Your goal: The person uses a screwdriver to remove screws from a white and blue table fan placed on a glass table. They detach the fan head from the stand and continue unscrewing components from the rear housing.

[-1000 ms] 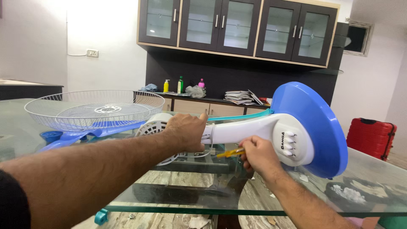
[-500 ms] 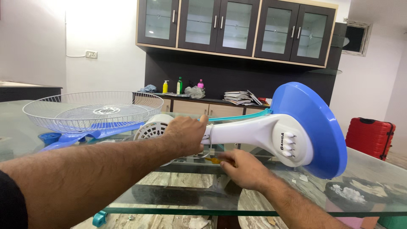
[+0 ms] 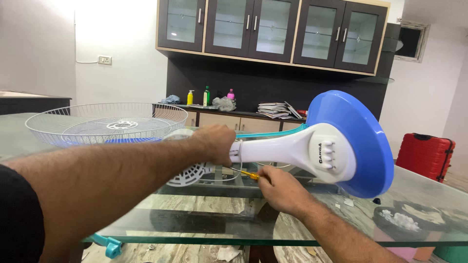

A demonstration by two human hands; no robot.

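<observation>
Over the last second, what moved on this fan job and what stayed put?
The right hand, with the yellow-handled screwdriver, dropped from beside the fan's control panel to under the white fan neck, close to the glass table. The left hand kept its grip on the neck near the motor. Blue base and wire guard stayed put.

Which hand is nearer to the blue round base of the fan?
Right. The right hand is below the white stem, closer to the blue base; the left hand grips farther away.
</observation>
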